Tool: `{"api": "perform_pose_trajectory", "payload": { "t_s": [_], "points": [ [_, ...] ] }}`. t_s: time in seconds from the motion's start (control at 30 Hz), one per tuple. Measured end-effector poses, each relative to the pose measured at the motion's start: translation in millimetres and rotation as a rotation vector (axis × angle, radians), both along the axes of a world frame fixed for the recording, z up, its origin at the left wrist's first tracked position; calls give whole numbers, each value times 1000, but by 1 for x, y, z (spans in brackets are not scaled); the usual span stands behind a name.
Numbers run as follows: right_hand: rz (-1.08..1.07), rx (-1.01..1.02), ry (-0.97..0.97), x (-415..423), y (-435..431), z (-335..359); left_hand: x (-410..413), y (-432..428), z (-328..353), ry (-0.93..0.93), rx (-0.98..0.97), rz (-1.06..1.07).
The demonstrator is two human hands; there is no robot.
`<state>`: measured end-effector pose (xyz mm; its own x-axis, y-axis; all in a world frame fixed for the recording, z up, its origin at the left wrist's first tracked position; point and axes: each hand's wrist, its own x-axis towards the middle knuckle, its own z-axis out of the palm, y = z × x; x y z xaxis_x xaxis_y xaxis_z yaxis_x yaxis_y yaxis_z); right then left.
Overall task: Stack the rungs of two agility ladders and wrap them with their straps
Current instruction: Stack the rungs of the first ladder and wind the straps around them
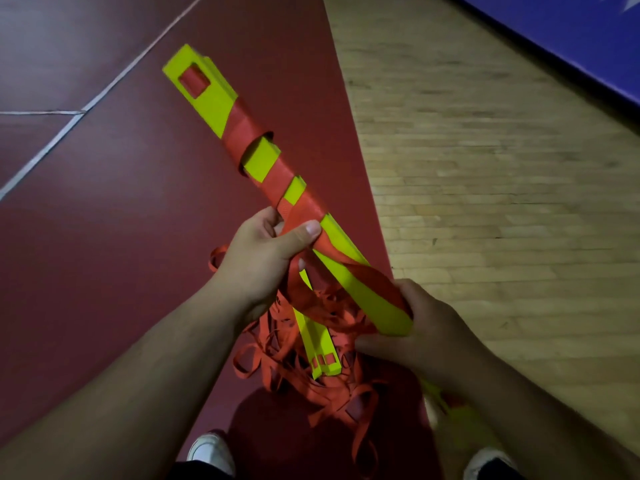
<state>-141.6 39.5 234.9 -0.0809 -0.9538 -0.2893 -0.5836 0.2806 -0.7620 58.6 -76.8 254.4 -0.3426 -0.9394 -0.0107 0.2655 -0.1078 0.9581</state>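
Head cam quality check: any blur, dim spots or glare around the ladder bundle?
Head view: dim overall, no glare; the far end of the rung stack and the wooden floor are motion-smeared; the left hand and the strap under its thumb read sharp; a yellow rung below the right hand is blurred to a smudge; a shadow darkens the red floor near the shoes.

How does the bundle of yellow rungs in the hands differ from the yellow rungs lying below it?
The held bundle is gripped by the left hand and right hand; the lower rungs lie untouched on the floor. Orange strap winds around the held bundle; around the lower rungs it lies loose and tangled. Both are yellow.
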Motion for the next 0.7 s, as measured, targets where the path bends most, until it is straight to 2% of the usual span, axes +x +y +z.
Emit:
{"api": "perform_pose_trajectory", "payload": {
  "t_s": [0.07,0.13,0.27,0.47,0.63,0.7],
  "points": [
    [-82,-146,139,8,1,-8,1,-1,0,-9,-25,6],
    [-98,-195,92,10,1,-12,2,-1,0,16,-49,-40],
    [-56,-172,-9,3,0,-8,8,-4,-1,13,-89,-93],
    [-86,-106,-39,0,-1,-5,7,-3,-6,-5,-55,-101],
    [-23,-10,-230,4,0,-3,5,0,-9,-25,55,-166],
    [49,66,-367,4,0,2,6,-1,-10,-29,83,-170]
  ]
}}
